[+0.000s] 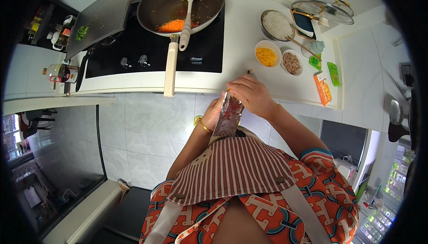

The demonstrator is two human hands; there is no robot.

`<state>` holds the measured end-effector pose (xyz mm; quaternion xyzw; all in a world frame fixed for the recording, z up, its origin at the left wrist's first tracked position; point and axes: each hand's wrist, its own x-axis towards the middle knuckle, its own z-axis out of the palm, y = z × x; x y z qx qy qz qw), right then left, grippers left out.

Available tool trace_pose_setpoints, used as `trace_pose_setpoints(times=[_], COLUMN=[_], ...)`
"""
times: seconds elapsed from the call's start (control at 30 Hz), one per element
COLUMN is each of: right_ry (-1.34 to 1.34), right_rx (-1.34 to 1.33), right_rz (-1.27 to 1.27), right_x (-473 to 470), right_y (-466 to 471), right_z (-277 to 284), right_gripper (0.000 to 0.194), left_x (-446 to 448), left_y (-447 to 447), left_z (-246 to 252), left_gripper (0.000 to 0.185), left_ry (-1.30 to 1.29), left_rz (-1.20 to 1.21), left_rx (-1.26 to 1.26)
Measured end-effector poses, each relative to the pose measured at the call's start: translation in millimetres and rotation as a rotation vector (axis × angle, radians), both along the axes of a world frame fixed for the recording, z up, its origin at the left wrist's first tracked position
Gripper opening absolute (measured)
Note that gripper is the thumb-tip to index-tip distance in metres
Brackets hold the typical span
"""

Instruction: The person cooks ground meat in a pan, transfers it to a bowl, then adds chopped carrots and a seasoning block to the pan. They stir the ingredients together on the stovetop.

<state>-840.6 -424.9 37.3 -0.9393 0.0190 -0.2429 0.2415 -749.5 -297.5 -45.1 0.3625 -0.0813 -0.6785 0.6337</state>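
A shiny, partly clear plastic packet (229,118) with dark reddish contents hangs upright before my apron, near the counter's front edge. My left hand (215,112) grips its left side near the top. Across the packet's upper end, the fingers of my right hand (252,95) are closed and hide that end. Beyond my right fingers, a small dark object with an orange bit is mostly hidden. To the upper left, a frying pan (164,1) on the black cooktop (133,55) holds chopped orange food (174,26), likely carrot. A pale spatula (187,20) leans across the pan's rim.
Right on the counter are a bowl of white rice (277,25), a bowl of yellow bits (266,56), a bowl of diced meat (291,62), an orange box (322,88) and glass lids (329,9). A cutting board (103,20) bearing chopped greens (82,32) and an oil bottle (62,73) stand left.
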Motion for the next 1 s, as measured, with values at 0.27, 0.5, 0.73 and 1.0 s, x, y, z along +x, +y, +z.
trace_pose_setpoints(times=[0.27, 0.5, 0.73, 1.0], right_ry=[-0.050, 0.370, 0.490, 0.473], right_rx=[0.024, 0.516, 0.391, -0.037], right_rz=[-0.089, -0.080, -0.352, -0.112], right_x=[-5, -20, -8, -4], right_y=[7, 21, 29, 35], right_z=[0, 8, -10, -18], right_gripper=[0.013, 0.011, 0.016, 0.026], left_x=[-2, -1, 4, 5], left_y=[-9, -11, -3, 2], left_z=[-4, 1, -7, 0], left_gripper=[0.054, 0.057, 0.051, 0.056], left_ry=[0.189, 0.209, -0.116, -0.150], left_rz=[0.142, 0.265, 0.100, 0.212], left_rx=[0.002, -0.028, 0.029, 0.153])
